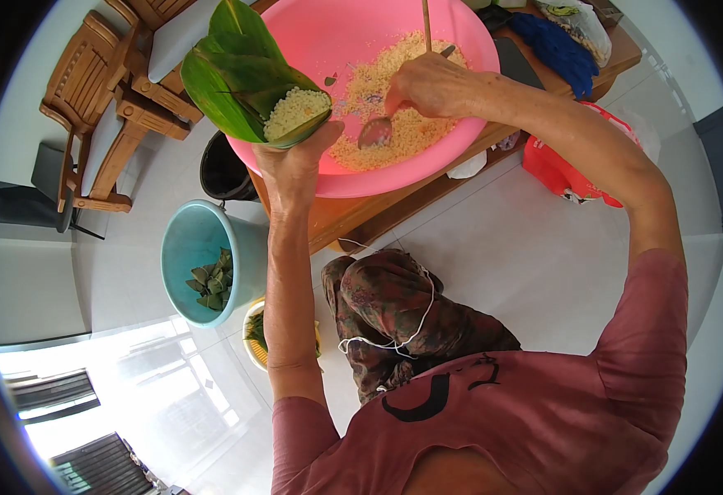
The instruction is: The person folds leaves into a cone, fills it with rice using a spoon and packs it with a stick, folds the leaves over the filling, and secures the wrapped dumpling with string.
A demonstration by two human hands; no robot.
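Observation:
My left hand (297,165) is closed around a cone of broad green leaves (242,74), held up over the left rim of a pink basin (295,25). Pale rice grains (297,113) fill the cone's mouth. Inside the basin lies a spread of yellowish loose rice (411,144). My right hand (431,87) grips a spoon (375,132), its bowl down at the rice and its handle end showing past my hand. A thin stick (426,25) rises just behind that hand; whether I hold it too is hidden.
The basin stands on a wooden table (336,219). To the left are a teal bucket (171,256) with several green leaf-wrapped parcels (213,280), a black bin (221,169) and a wooden chair (89,82). A red bag (559,169) and blue cloth (555,49) are at right.

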